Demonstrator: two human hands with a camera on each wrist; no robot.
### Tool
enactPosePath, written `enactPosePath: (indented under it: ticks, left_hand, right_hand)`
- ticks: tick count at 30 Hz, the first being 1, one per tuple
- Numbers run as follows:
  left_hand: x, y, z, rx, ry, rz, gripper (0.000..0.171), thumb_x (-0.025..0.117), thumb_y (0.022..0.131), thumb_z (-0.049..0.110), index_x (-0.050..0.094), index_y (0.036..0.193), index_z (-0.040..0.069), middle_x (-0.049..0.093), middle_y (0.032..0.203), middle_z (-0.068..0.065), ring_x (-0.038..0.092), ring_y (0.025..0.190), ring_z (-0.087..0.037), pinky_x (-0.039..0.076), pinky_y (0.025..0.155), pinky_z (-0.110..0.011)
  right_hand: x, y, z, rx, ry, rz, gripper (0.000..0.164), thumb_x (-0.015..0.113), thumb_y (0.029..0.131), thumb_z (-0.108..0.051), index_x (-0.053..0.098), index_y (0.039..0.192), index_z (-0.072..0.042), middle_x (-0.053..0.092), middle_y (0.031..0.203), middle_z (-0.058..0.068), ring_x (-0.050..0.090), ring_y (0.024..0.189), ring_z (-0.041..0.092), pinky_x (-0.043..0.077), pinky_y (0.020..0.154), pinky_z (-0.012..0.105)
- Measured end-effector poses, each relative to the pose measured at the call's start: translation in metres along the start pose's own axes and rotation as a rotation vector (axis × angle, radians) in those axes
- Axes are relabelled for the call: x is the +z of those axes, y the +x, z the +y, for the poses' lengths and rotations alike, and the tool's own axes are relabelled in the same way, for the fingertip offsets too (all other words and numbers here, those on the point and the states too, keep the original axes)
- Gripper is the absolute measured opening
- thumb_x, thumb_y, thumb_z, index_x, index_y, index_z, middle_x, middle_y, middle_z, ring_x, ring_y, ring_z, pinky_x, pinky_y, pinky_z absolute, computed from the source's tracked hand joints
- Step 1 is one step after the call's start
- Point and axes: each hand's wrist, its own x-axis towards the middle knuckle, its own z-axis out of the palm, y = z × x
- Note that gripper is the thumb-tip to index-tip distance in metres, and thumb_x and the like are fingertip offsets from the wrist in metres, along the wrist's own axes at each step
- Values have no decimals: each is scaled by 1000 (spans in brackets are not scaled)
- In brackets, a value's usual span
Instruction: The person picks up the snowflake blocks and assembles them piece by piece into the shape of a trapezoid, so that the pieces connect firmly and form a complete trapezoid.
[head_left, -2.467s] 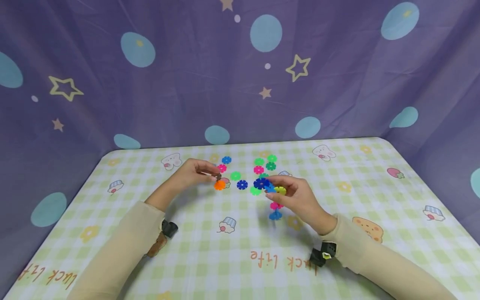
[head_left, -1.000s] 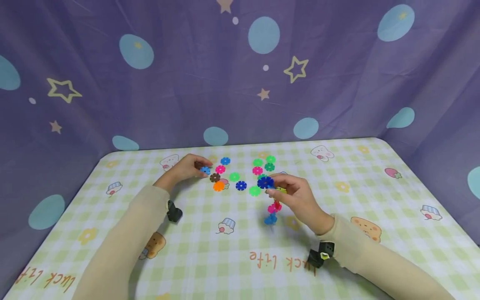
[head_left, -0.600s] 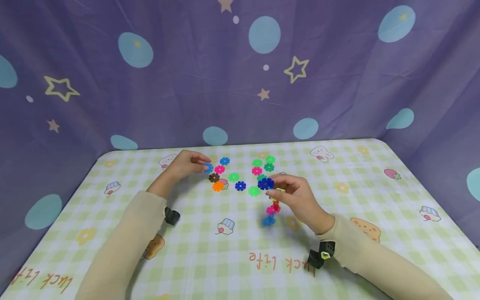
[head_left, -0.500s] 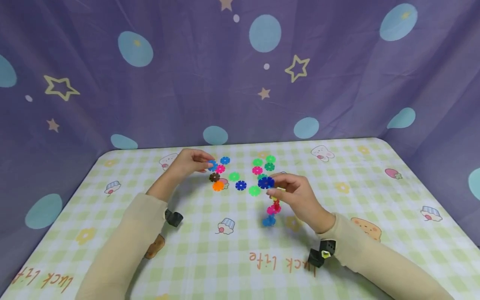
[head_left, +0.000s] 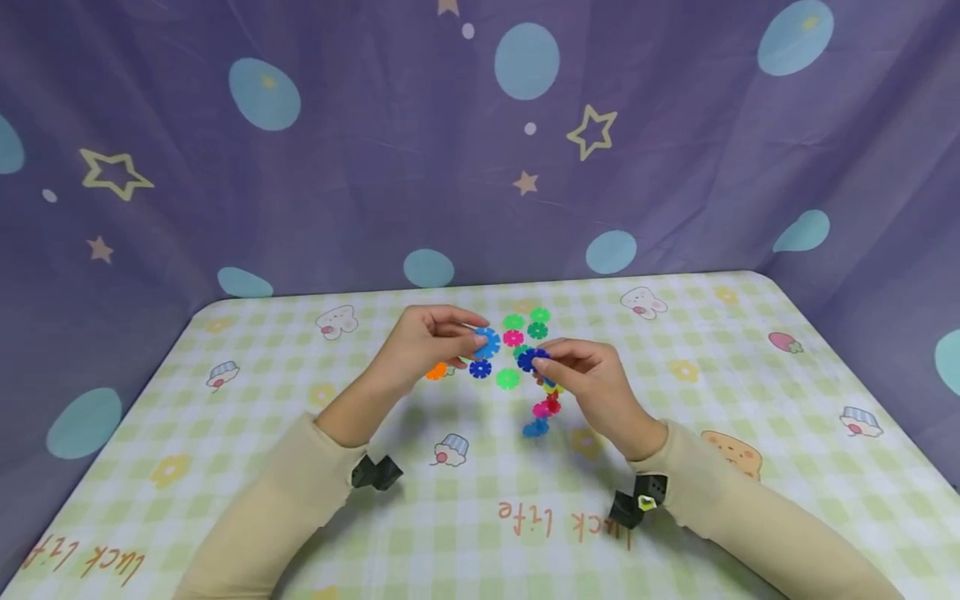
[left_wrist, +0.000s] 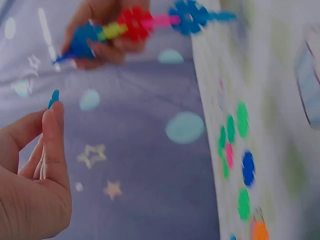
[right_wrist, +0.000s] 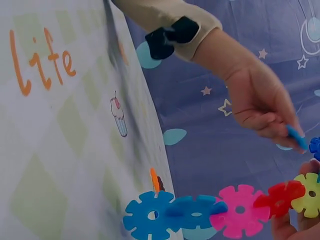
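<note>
The left hand (head_left: pixel 431 343) pinches a light-blue disc (head_left: pixel 489 342) in its fingers; nearby, the right hand (head_left: pixel 600 382) pinches a colourful disc chain (head_left: pixel 552 405) above the desk (head_left: pixel 435 533).

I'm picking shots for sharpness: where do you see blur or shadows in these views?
Head view: soft shadows fall on the tablecloth below the left hand and right hand; left wrist view: the chain of discs looks soft-edged, and the tablecloth at the right is smeared; right wrist view: the chain of discs and the printed cupcake look clearer.
</note>
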Motion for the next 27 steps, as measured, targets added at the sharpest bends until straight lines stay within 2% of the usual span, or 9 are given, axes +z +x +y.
enactPosePath:
  ticks: [4, 5, 9, 12, 13, 17, 20, 24, 27]
  left_hand:
    - [14, -7, 8, 49, -50, -8, 26, 69, 84, 4, 66, 108, -6, 72, 81, -3, 69, 69, -20, 57, 63, -36]
    - [17, -8, 10, 55, -57, -7, 26, 69, 84, 4, 66, 108, -6, 72, 80, -4, 69, 68, -21, 57, 63, -36]
    - [24, -10, 13, 56, -46, 5, 25, 70, 84, 6, 68, 106, -5, 72, 80, -5, 69, 68, -24, 57, 62, -36]
    - [27, -10, 13, 38, -26, 11, 25, 71, 83, 8, 69, 105, -4, 73, 81, -6, 69, 67, -22, 57, 62, -36]
    - [27, -10, 13, 31, -22, 12, 25, 71, 83, 9, 70, 105, -3, 73, 81, -6, 69, 66, -20, 57, 62, -35]
    - [28, -11, 14, 8, -4, 20, 26, 72, 82, 10, 70, 105, -2, 73, 83, -8, 68, 64, -17, 57, 61, -35]
    - [28, -11, 16, -6, 9, 25, 25, 72, 82, 10, 71, 104, -1, 73, 83, -8, 68, 65, -18, 57, 62, -36]
    - [28, -12, 17, -11, 51, 15, 24, 72, 81, 9, 71, 103, 0, 73, 83, -10, 69, 68, -19, 57, 62, -37]
    - [27, -12, 16, -7, 87, 4, 23, 72, 81, 9, 72, 103, 0, 73, 83, -11, 69, 69, -19, 57, 61, -35]
  right_hand:
    - [-19, 2, 30, -73, -37, -30, 10, 65, 88, -5, 72, 96, -4, 70, 98, 6, 65, 77, 19, 55, 73, 32]
    - [-21, 2, 31, -85, -38, -38, 11, 64, 88, -3, 71, 97, -1, 69, 99, 9, 65, 77, 21, 54, 73, 33]
    - [-38, 4, 60, -64, -81, -18, 14, 64, 88, -2, 70, 100, 2, 67, 104, 17, 63, 80, 33, 55, 73, 38]
    - [-42, 5, 68, -59, -97, -10, 14, 66, 87, -3, 71, 99, 1, 67, 105, 18, 62, 78, 32, 54, 69, 36]
    - [-40, 5, 66, -70, -99, -16, 14, 66, 86, -2, 71, 99, 2, 67, 104, 17, 61, 77, 29, 54, 66, 34]
    - [-18, 3, 28, -78, -122, -21, 11, 68, 85, -5, 71, 93, 3, 68, 96, 13, 58, 73, 22, 51, 61, 28]
    - [-1, 0, -2, -37, -146, 1, 8, 69, 85, -5, 72, 88, 1, 68, 91, 8, 57, 72, 19, 51, 62, 26]
    - [4, -2, -13, 0, -195, 15, 7, 68, 84, 3, 73, 87, -1, 69, 89, 3, 61, 72, 16, 53, 65, 25]
    - [4, -2, -12, -39, -229, -7, 5, 69, 83, 2, 72, 85, 3, 70, 86, 4, 63, 75, 18, 54, 67, 26]
